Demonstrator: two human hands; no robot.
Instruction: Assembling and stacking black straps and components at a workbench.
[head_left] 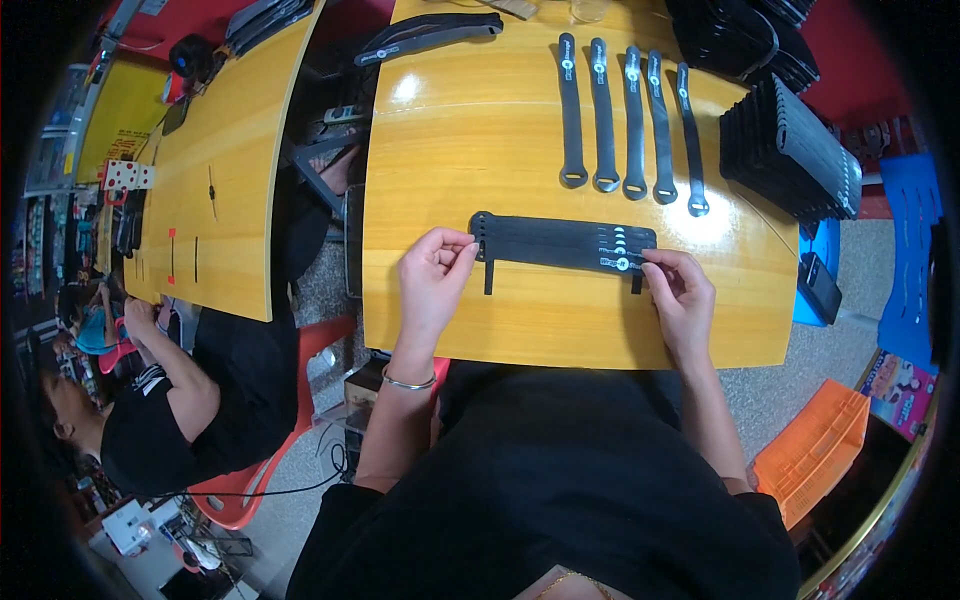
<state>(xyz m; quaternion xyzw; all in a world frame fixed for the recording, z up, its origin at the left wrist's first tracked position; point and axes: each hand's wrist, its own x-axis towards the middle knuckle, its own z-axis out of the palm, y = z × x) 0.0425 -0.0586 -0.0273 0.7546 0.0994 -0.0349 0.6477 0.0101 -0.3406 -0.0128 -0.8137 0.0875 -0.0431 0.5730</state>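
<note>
Across a workroom with a speckled floor, a glossy yellow wooden table (430, 160) stands before a seated person dressed in black, the black straps in hand marking the center of the clock. The layered set of black straps (550, 240) lies crosswise between both hands near the table's front edge, pale printed marks toward its 3 o'clock end. At the 9 o'clock end, the left hand (433, 268), a bracelet (408, 384) at its wrist, pinches the straps between thumb and fingertips; at the 3 o'clock end, the right hand (684, 300) pinches the lower corner. Toward 1 o'clock, five single straps (634, 120) form a row, slotted round ends nearest the person. A tall black stack (785, 150) sits at 2 o'clock, a loose bundle (430, 38) at 11. At 4 o'clock, an orange crate (812, 450) rests beyond the table; at 8, a co-worker (215, 400) occupies a red chair (318, 355).
</note>
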